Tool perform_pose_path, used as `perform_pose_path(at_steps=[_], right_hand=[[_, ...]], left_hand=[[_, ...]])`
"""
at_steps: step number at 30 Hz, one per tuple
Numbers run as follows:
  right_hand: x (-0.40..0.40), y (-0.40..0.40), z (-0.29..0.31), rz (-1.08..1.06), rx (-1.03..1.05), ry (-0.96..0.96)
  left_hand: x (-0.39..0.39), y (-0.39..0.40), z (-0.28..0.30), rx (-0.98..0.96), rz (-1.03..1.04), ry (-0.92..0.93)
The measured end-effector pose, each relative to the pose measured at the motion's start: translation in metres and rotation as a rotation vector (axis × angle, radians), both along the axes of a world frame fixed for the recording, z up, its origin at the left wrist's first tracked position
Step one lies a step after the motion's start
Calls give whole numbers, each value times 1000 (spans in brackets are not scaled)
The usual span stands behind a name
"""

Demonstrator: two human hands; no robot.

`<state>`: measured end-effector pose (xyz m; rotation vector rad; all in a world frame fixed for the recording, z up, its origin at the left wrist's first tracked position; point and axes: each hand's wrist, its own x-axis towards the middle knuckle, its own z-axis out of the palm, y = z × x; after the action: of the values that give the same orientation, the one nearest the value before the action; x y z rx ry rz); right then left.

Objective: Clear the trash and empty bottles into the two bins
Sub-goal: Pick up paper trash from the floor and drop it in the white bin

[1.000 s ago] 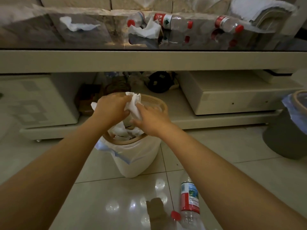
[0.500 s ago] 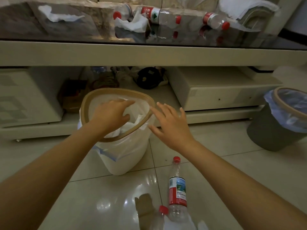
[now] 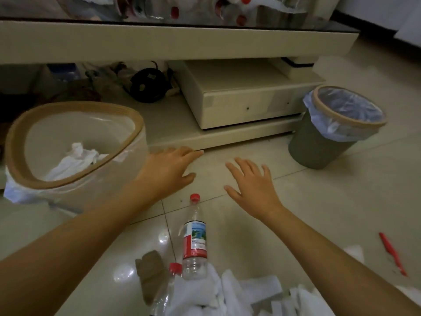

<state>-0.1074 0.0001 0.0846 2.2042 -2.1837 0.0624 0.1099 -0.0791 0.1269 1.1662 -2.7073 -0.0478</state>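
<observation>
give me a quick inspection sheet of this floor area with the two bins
surface: glossy tiled floor, low table shelf behind.
job's things: white bin left, tissues inside; grey bin right with a liner, contents cannot be told; capped bottle lying on the floor, second bottle beside it; tissue pile at the bottom edge; more bottles on the tabletop, blurred.
clutter: brown cardboard piece, red pen-like item.
grippers: left hand and right hand open, holding nothing.
cables: nothing seen.
surroundings: dark round object and clutter under the table.
</observation>
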Motion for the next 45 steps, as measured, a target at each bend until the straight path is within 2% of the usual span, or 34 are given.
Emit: perform_pose_path(at_steps=[3, 7, 13, 23, 28, 32, 40, 45], right_hand=[[-33, 30, -33, -123, 127, -59], [-80, 71, -78, -241, 336, -26], [-130, 87, -116, -399, 436, -90], [-144, 82, -160, -388, 417, -138], [-148, 79, -167, -337, 295, -101], [-142, 85, -166, -313, 198, -164], [-119, 117, -158, -226, 269, -177], [-125, 138, -147, -227, 110, -248]], left_hand=[[-26, 8, -25, 54, -51, -70], [-56, 20, -55, 91, -102, -147], [-99, 31, -94, 158, -180, -206], [-152, 55, -140, 255, -250, -246], [-162, 58, -152, 259, -259, -246], [-170, 64, -154, 256, -270, -248], [-196, 86, -151, 258, -319, -249], [-213, 108, -143, 240, -367, -249]])
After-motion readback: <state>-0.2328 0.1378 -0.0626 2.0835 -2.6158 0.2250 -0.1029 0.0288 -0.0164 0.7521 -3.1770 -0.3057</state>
